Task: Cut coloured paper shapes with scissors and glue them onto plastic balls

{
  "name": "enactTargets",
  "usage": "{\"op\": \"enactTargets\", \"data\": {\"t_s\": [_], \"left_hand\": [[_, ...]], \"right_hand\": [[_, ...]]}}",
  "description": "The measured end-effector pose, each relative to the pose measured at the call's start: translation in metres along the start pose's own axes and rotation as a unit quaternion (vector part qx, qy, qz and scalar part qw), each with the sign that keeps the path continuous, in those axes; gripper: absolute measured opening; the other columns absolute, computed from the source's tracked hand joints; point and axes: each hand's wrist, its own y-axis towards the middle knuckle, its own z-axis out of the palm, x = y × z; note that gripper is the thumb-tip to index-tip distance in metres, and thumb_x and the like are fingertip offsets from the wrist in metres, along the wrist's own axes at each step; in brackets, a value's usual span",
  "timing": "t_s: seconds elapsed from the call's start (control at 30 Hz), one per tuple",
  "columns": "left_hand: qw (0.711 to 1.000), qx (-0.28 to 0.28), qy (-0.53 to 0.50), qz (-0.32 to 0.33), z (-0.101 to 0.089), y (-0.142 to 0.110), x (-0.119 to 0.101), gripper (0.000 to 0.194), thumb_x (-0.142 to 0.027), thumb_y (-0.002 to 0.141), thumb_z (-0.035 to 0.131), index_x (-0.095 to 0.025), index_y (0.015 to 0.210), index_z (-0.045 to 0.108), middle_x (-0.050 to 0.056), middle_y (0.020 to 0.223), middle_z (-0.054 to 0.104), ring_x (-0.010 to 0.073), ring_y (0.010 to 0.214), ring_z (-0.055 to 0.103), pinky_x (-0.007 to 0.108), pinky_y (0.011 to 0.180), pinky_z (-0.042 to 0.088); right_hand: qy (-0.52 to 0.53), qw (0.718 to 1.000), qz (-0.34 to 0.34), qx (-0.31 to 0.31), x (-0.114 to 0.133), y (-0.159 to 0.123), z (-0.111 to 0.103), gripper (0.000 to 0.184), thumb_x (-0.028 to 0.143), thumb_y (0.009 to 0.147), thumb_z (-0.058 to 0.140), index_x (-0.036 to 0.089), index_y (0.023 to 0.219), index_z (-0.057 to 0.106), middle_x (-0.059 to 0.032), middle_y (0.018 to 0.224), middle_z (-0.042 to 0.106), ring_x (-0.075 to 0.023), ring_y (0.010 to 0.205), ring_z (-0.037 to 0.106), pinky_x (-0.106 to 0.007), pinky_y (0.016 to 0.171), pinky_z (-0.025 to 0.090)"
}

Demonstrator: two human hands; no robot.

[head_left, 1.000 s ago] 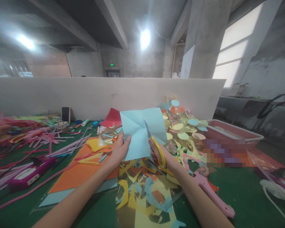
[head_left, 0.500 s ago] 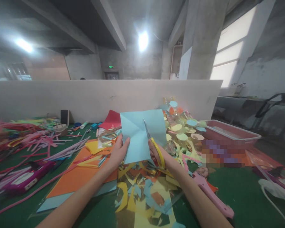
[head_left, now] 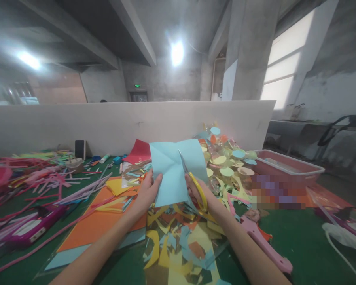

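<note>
A light blue sheet of paper [head_left: 169, 178] stands tilted up in front of me, creased near its middle. My left hand [head_left: 149, 188] pinches its left edge, thumb on the near face and fingers behind. Yellow-handled scissors [head_left: 198, 192] are in my right hand [head_left: 197, 194], fingers wrapped through the loops. Their blades point up and away across the paper, near the crease; how far the cut runs is hard to see. Beneath the sheet lie yellow, blue and orange paper scraps [head_left: 178, 253].
Orange sheets [head_left: 89, 221] lie at left, beside heaps of coloured strips [head_left: 44, 174] and a purple device [head_left: 37, 225]. Paper discs [head_left: 225, 162] pile up behind my right hand. A pink tub [head_left: 290, 168] and a pink-handled tool [head_left: 265, 243] are at right. A white partition [head_left: 106, 122] bounds the far side.
Both hands, the paper and the scissors hold nearly the same pose. The view has shifted slightly. A blurred shape at the far left edge has gone, and a pink round object shows there.
</note>
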Motion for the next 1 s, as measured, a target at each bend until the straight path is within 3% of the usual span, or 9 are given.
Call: {"op": "enactTargets", "data": {"t_s": [0.1, 0.2, 0.43, 0.63, 0.87, 1.0], "left_hand": [[0.998, 0.046, -0.023, -0.021, -0.0011, -0.0004, -0.0009, 0.052, -0.054, 0.086, 0.052, -0.024, 0.128, 0.052, 0.009, 0.12, 0.066, 0.0261, 0.1, 0.065, 0.042, 0.087, 0.051], [0.997, 0.055, -0.043, -0.025, 0.0, -0.0015, -0.0046, 0.055, -0.052, 0.085, 0.054, -0.025, 0.132, 0.049, 0.009, 0.121, 0.066, 0.0269, 0.105, 0.064, 0.042, 0.089, 0.05], [0.997, 0.075, -0.027, 0.01, 0.0006, -0.0017, -0.0049, 0.052, -0.047, 0.086, 0.052, -0.02, 0.13, 0.048, 0.01, 0.133, 0.059, 0.0268, 0.121, 0.055, 0.042, 0.101, 0.042], [0.996, 0.079, -0.032, 0.013, -0.0001, -0.003, -0.0067, 0.047, -0.047, 0.087, 0.053, -0.02, 0.125, 0.05, 0.011, 0.133, 0.059, 0.0265, 0.118, 0.057, 0.039, 0.096, 0.046], [0.995, 0.091, -0.044, 0.009, 0.0013, -0.004, -0.0061, 0.045, -0.047, 0.087, 0.053, -0.02, 0.123, 0.049, 0.01, 0.126, 0.061, 0.0246, 0.113, 0.059, 0.038, 0.094, 0.047], [0.995, 0.096, -0.025, 0.019, 0.0009, -0.0032, -0.0013, 0.039, -0.047, 0.088, 0.052, -0.02, 0.115, 0.052, 0.007, 0.111, 0.065, 0.021, 0.1, 0.061, 0.034, 0.089, 0.048]], "right_hand": [[0.0, 0.999, -0.027, 0.022, 0.0055, -0.0036, -0.0005, 0.051, 0.069, 0.086, 0.042, 0.024, 0.067, 0.03, 0.0072, 0.055, 0.027, -0.009, 0.045, 0.024, -0.024, 0.041, 0.026], [-0.001, 0.998, -0.026, 0.053, 0.0076, -0.0057, 0.0, 0.051, 0.068, 0.089, 0.035, 0.024, 0.065, 0.029, 0.0057, 0.055, 0.028, -0.011, 0.046, 0.027, -0.026, 0.043, 0.027], [0.01, 1.0, -0.004, 0.013, 0.0063, -0.0034, 0.0011, 0.054, 0.076, 0.083, 0.037, 0.024, 0.069, 0.032, 0.0074, 0.052, 0.03, -0.0103, 0.043, 0.029, -0.025, 0.042, 0.03], [-0.026, 0.999, 0.0, -0.019, 0.0081, -0.0031, 0.003, 0.059, 0.08, 0.083, 0.028, 0.024, 0.066, 0.035, 0.0077, 0.044, 0.032, -0.0102, 0.038, 0.033, -0.024, 0.04, 0.031], [-0.012, 1.0, 0.008, 0.022, 0.0076, -0.0056, 0.0004, 0.055, 0.074, 0.085, 0.036, 0.024, 0.065, 0.031, 0.008, 0.049, 0.029, -0.0094, 0.041, 0.029, -0.023, 0.041, 0.028], [-0.035, 0.999, 0.004, 0.017, 0.0016, -0.0032, 0.0, 0.056, 0.076, 0.086, 0.031, 0.024, 0.064, 0.032, 0.0072, 0.049, 0.032, -0.01, 0.043, 0.031, -0.024, 0.043, 0.031]]}}
